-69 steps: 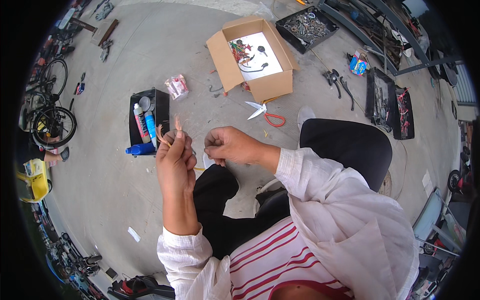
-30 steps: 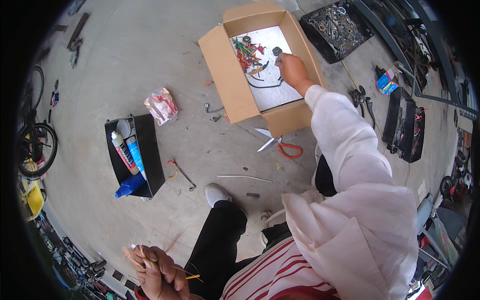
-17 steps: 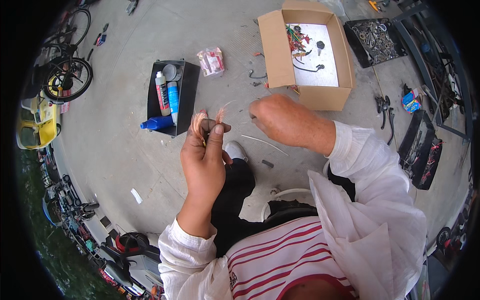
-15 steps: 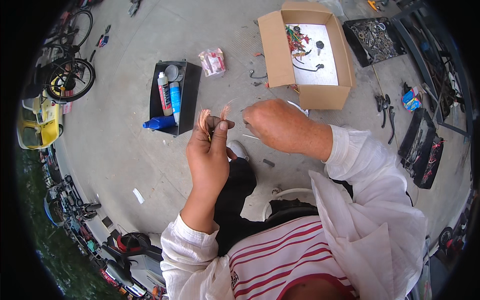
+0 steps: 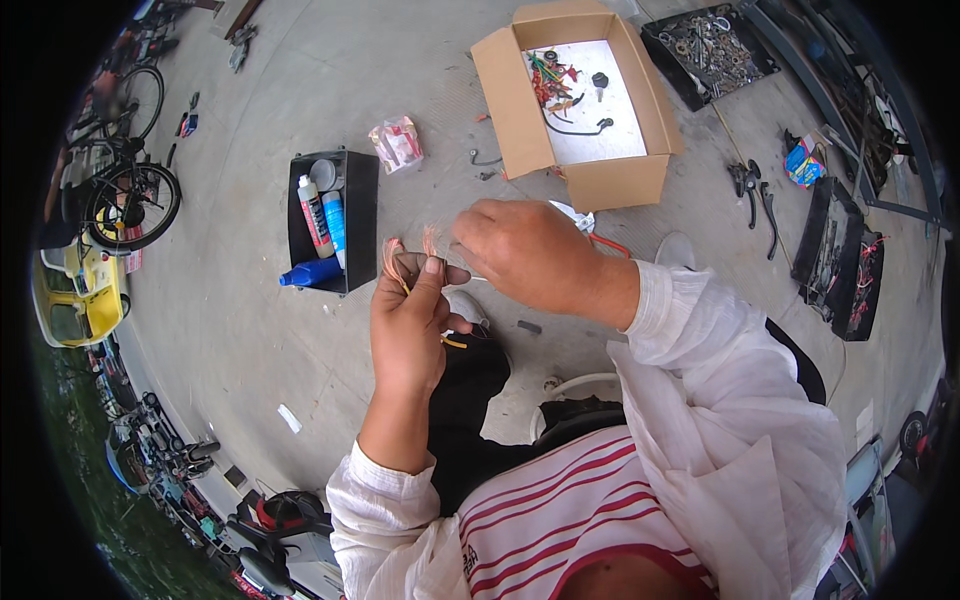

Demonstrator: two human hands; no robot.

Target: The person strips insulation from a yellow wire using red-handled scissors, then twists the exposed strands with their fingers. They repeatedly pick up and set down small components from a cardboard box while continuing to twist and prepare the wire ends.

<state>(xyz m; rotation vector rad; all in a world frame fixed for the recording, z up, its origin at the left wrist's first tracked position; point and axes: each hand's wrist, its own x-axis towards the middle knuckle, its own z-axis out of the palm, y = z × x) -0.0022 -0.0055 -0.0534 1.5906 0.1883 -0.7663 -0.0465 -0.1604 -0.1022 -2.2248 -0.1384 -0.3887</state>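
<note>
Though near the right hand point(image 5: 535, 255), copper strands point(image 5: 391, 259) (wispy) in the left hand point(image 5: 408, 320).

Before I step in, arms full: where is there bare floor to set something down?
Bare concrete lies between the bicycle and black bin. Another patch, broken by a white scrap, is left of the left forearm. It's crowded around the cardboard box, with scissors, hardware tray and right hand close.

The wire strands point(image 5: 391, 258) are copper-pink, the cardboard box point(image 5: 512, 105) brown, the shirt point(image 5: 548, 500) red-striped on white.
</note>
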